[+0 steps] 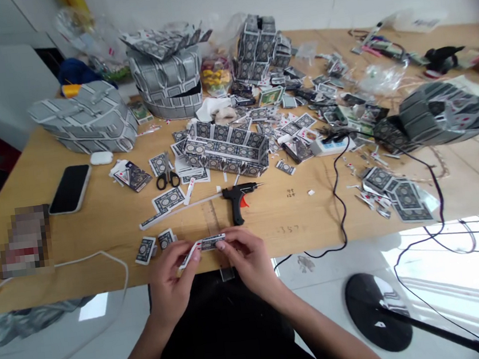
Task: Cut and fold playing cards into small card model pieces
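Observation:
Between my two hands is a folded playing card, held just above the table's front edge. My left hand pinches its bent left end, where a white face with a red mark shows. My right hand grips the other end, thumb on the patterned back. Just left of my fingers lie two small folded cards. A black glue gun with an orange trigger rests beyond my right hand, a white glue stick trailing from it. Behind it stands an open box woven from cards. A clear ruler lies partly under the hands.
Scissors and a phone lie to the left. Card-built baskets stand at the back, another at the right. Loose cards and scraps cover the back middle. A black cable hangs over the front edge from a power strip.

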The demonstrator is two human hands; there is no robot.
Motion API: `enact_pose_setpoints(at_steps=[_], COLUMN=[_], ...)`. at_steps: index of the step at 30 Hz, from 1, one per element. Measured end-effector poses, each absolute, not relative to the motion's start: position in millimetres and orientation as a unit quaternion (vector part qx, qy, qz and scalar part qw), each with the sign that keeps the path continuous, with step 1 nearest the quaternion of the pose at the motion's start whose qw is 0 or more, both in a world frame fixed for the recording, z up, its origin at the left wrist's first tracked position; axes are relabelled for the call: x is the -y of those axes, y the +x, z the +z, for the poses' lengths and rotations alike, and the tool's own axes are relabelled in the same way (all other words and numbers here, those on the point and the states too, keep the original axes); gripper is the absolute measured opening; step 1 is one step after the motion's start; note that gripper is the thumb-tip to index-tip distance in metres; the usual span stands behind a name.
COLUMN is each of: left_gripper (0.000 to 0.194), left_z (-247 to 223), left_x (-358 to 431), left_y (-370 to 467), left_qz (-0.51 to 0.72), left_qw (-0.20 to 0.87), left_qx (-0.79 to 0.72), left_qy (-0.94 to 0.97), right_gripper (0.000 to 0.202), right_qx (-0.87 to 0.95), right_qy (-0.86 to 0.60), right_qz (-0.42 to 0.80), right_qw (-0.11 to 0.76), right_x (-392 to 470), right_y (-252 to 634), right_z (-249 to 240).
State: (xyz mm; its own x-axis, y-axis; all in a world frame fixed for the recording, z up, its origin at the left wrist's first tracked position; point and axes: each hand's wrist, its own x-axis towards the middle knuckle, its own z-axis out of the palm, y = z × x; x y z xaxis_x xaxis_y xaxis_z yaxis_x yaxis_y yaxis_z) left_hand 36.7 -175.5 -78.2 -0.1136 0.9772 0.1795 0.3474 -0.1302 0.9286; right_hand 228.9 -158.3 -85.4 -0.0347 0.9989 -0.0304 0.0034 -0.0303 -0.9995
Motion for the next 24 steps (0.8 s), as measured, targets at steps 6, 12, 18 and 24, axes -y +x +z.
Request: enact_pose_setpoints(at_steps=[6,12,18,24], left_gripper=[0.008,0.012,0.014,0.009], left_z=[-81,-86,-86,-89], left_x=[170,170,170,167], left_y=[21,13,6,0], left_qz=[0.451,0.446,0.452,0.430], left_qw=[0.204,0.174,0.196,0.286], left_qx=[-0.567,-0.555,-0.555,-0.567], left_qy=[0.658,0.680,0.671,0.642], right_gripper=[0.020,0.013,0.011,0.006], right_qx=[0.517,0.525,0.550,0.584], right_qy=[-0.495,-0.508,-0.488,-0.484], right_qz=[0.529,0.524,0.523,0.485], right_qw=[0.456,0.437,0.432,0.436], right_x=[149,148,142,139], right_y=[227,226,222,222], right_z=[-84,-83,-83,-84])
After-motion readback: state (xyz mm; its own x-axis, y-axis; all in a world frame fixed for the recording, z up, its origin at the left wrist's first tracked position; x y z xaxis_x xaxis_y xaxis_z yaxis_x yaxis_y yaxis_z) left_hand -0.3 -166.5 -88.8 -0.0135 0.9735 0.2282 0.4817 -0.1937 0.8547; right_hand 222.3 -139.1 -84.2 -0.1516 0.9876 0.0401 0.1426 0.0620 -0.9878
